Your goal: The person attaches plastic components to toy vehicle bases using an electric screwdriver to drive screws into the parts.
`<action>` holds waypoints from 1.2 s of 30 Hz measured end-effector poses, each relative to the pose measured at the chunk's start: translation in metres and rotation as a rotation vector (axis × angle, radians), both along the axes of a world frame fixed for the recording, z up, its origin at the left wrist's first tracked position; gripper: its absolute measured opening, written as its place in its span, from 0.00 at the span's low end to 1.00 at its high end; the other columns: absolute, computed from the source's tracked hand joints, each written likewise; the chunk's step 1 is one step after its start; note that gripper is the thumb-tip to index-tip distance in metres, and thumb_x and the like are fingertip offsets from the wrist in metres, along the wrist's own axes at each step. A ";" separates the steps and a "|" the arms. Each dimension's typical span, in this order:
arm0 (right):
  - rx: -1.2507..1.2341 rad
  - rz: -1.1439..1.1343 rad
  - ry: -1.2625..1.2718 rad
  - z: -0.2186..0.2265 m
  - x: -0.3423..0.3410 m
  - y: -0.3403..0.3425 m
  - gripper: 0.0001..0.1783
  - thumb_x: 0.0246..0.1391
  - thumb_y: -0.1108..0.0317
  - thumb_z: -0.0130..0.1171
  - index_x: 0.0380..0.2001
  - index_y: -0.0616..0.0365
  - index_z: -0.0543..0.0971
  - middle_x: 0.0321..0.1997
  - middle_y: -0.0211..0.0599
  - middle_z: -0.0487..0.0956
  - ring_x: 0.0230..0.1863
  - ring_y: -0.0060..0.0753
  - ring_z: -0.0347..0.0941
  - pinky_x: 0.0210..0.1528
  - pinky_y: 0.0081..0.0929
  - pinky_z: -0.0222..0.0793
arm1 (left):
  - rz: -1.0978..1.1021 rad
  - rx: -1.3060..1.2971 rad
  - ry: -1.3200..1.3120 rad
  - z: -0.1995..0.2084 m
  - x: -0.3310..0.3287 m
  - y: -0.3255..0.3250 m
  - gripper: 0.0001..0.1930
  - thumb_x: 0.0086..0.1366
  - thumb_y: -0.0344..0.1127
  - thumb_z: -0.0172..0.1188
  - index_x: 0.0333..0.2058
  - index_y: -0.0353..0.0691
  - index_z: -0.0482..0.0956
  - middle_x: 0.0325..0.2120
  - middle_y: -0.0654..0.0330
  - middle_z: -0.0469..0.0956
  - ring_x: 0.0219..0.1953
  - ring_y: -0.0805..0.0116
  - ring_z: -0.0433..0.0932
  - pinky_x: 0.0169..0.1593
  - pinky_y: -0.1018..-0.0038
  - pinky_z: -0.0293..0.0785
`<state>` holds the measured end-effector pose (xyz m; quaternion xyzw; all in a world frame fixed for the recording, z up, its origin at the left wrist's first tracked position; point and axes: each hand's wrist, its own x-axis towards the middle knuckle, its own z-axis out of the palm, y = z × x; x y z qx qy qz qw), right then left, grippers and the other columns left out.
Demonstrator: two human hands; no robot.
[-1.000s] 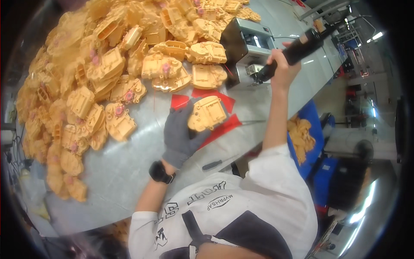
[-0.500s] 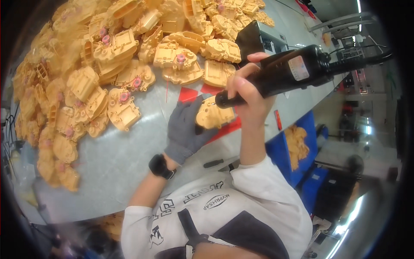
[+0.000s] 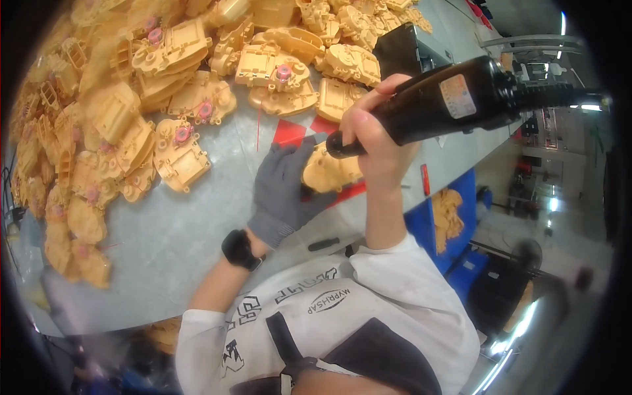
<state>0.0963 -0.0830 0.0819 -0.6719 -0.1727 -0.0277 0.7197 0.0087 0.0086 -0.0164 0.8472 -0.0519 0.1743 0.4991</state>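
Observation:
My left hand (image 3: 283, 187), in a grey glove, grips a yellow plastic housing (image 3: 324, 172) by its left side, above red patches on the table. My right hand (image 3: 378, 135) is bare and wrapped round a black electric screwdriver (image 3: 428, 105), held slanting with its cable running off to the right. The screwdriver's nose is at the upper edge of the housing; its bit and any screw there are too small to make out. Part of the housing is hidden by the glove.
A large heap of yellow housings (image 3: 178, 52), some with pink round parts, covers the table's (image 3: 164, 243) far and left sides. A black box (image 3: 398, 49) stands at the back. A dark-handled tool (image 3: 324, 244) and a red tool (image 3: 425, 180) lie near. A blue bin (image 3: 469, 217) sits right.
The screwdriver's nose has shifted slightly left and up along the housing, with its body held a little higher. My left hand keeps its hold; the whole view has shifted slightly.

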 end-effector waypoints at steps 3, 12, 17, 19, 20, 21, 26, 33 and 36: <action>-0.020 0.015 -0.001 -0.003 0.002 0.002 0.21 0.38 0.81 0.51 0.39 0.60 0.61 0.18 0.39 0.69 0.15 0.28 0.64 0.22 0.23 0.65 | 0.006 -0.001 -0.002 -0.002 0.002 0.003 0.39 0.39 0.40 0.70 0.52 0.38 0.66 0.44 0.54 0.73 0.44 0.54 0.71 0.49 0.63 0.67; 0.070 0.036 0.039 -0.003 0.004 0.004 0.22 0.40 0.77 0.53 0.42 0.60 0.61 0.19 0.33 0.68 0.15 0.24 0.63 0.23 0.23 0.64 | -0.052 -0.103 0.053 0.021 0.008 0.015 0.38 0.41 0.46 0.69 0.51 0.37 0.66 0.38 0.53 0.73 0.42 0.52 0.71 0.48 0.62 0.67; 0.341 0.042 -0.005 -0.014 -0.004 -0.026 0.26 0.41 0.77 0.53 0.48 0.62 0.60 0.18 0.32 0.68 0.16 0.24 0.64 0.25 0.21 0.66 | 0.002 -0.072 -0.006 0.009 -0.005 -0.002 0.32 0.49 0.46 0.63 0.51 0.38 0.64 0.40 0.49 0.72 0.44 0.50 0.69 0.48 0.62 0.66; 0.355 0.047 -0.043 -0.010 -0.007 -0.023 0.28 0.41 0.77 0.52 0.49 0.62 0.59 0.18 0.33 0.67 0.16 0.25 0.65 0.25 0.22 0.66 | 0.048 -0.030 0.038 0.008 -0.010 -0.011 0.32 0.48 0.45 0.62 0.50 0.37 0.64 0.41 0.51 0.73 0.45 0.51 0.70 0.52 0.63 0.64; 0.343 0.007 -0.033 -0.002 -0.010 -0.017 0.31 0.41 0.77 0.52 0.52 0.62 0.58 0.18 0.33 0.67 0.16 0.25 0.65 0.25 0.22 0.66 | 0.074 -0.016 0.021 0.009 -0.007 -0.010 0.32 0.48 0.45 0.62 0.50 0.37 0.64 0.41 0.51 0.73 0.45 0.51 0.70 0.52 0.63 0.64; 0.323 -0.038 -0.017 0.004 -0.015 -0.015 0.34 0.40 0.77 0.52 0.54 0.63 0.56 0.18 0.33 0.67 0.17 0.25 0.65 0.26 0.22 0.67 | 0.066 -0.063 0.141 0.013 -0.005 -0.010 0.31 0.47 0.44 0.61 0.49 0.36 0.64 0.40 0.51 0.73 0.44 0.51 0.71 0.51 0.63 0.64; 0.609 0.051 -0.174 0.046 -0.034 -0.057 0.34 0.47 0.73 0.47 0.60 0.61 0.53 0.21 0.31 0.64 0.18 0.23 0.61 0.28 0.25 0.60 | 0.116 -0.117 0.472 0.022 -0.008 -0.008 0.30 0.44 0.39 0.60 0.47 0.36 0.64 0.38 0.52 0.73 0.40 0.52 0.72 0.49 0.62 0.66; 0.480 -0.160 -0.369 0.047 -0.018 -0.146 0.25 0.49 0.73 0.47 0.53 0.66 0.61 0.24 0.30 0.60 0.25 0.24 0.57 0.39 0.26 0.55 | 0.573 -0.490 0.285 0.041 -0.191 0.079 0.32 0.49 0.44 0.64 0.51 0.37 0.65 0.42 0.54 0.71 0.44 0.61 0.72 0.46 0.69 0.70; 0.453 -0.331 -0.224 0.026 -0.014 -0.162 0.24 0.49 0.73 0.47 0.52 0.66 0.62 0.24 0.30 0.62 0.25 0.24 0.57 0.37 0.25 0.56 | 1.417 -0.531 0.128 0.005 -0.318 0.101 0.22 0.59 0.33 0.52 0.52 0.33 0.62 0.44 0.57 0.68 0.44 0.67 0.70 0.45 0.72 0.70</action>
